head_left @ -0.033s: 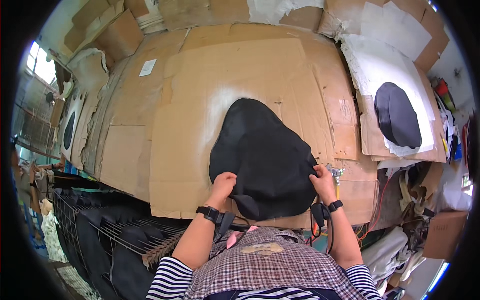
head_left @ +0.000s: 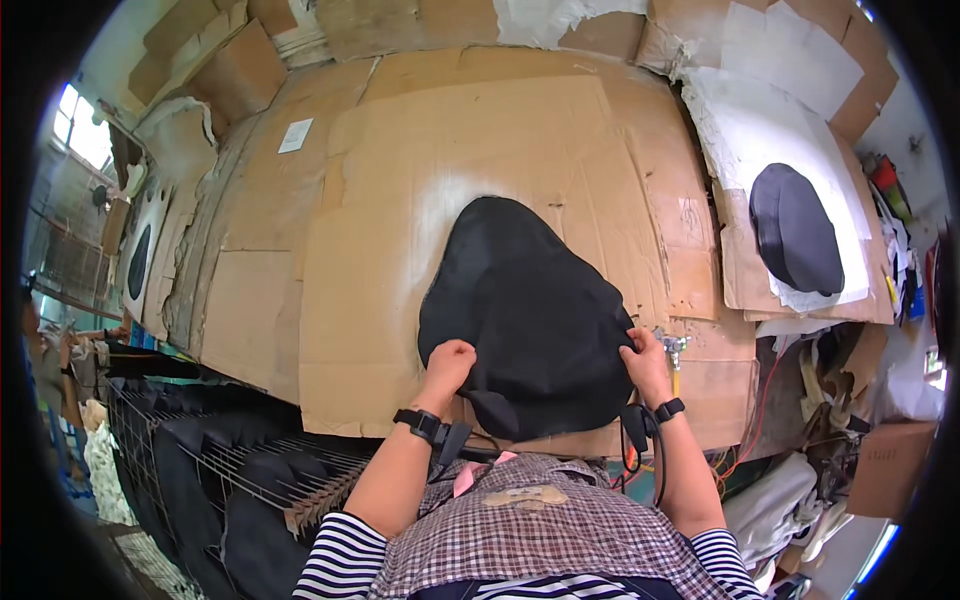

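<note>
A large black piece of sheet material [head_left: 530, 310], rounded and narrower at its far end, lies spread in front of me. A flap of it is folded over near its front left edge. My left hand [head_left: 450, 368] is closed at that left edge, fingers curled and pinching the material. At the opposite edge, my right hand [head_left: 645, 358] pinches the material between thumb and fingers. Close beside the right hand is a small metal spray gun [head_left: 672, 345] with a yellow hose. Wristbands with cabled devices sit on both my wrists.
Brown cardboard [head_left: 380, 220] covers the worktable. On a white sheet [head_left: 735, 130] at the right lie stacked black pieces [head_left: 795, 230]. A wire rack [head_left: 250, 460] holding more black pieces stands low at left. A cardboard box [head_left: 885, 470] is at lower right. A small white card [head_left: 295, 136] lies far left.
</note>
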The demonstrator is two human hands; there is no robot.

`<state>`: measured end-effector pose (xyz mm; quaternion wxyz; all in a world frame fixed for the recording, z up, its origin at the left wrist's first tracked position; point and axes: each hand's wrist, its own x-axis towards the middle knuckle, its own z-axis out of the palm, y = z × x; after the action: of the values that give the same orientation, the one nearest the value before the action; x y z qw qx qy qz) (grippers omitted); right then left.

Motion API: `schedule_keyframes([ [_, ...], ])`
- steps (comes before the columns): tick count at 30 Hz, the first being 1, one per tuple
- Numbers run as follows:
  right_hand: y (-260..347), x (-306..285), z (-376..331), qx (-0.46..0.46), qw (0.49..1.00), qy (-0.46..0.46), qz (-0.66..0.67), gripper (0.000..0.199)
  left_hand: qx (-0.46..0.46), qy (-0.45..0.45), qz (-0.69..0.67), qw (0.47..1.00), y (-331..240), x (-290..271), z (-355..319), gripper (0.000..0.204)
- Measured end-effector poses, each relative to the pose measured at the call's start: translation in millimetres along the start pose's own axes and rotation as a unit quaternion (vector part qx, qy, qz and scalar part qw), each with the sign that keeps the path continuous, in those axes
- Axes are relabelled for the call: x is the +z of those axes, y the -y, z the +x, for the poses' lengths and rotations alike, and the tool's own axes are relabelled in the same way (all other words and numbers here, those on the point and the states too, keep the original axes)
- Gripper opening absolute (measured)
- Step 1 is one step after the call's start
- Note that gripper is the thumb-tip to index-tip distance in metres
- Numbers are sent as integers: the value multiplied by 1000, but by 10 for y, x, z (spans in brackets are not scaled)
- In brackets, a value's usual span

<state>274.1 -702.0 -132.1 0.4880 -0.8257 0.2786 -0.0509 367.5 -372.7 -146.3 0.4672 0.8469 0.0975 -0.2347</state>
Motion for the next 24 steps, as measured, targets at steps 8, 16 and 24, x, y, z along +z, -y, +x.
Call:
schedule_keyframes([
  [8,2,190,539,-12,997,-58,-54,29,149,-116,136,973,-638,27,352,26],
  [16,143,212,704,-40,989,16,-145,33,274,-12,82,958,-1069,384,270,22],
  [24,962,63,268,-35,972,131,192,17,207,481,-4,852,-1011,828,-793,27],
])
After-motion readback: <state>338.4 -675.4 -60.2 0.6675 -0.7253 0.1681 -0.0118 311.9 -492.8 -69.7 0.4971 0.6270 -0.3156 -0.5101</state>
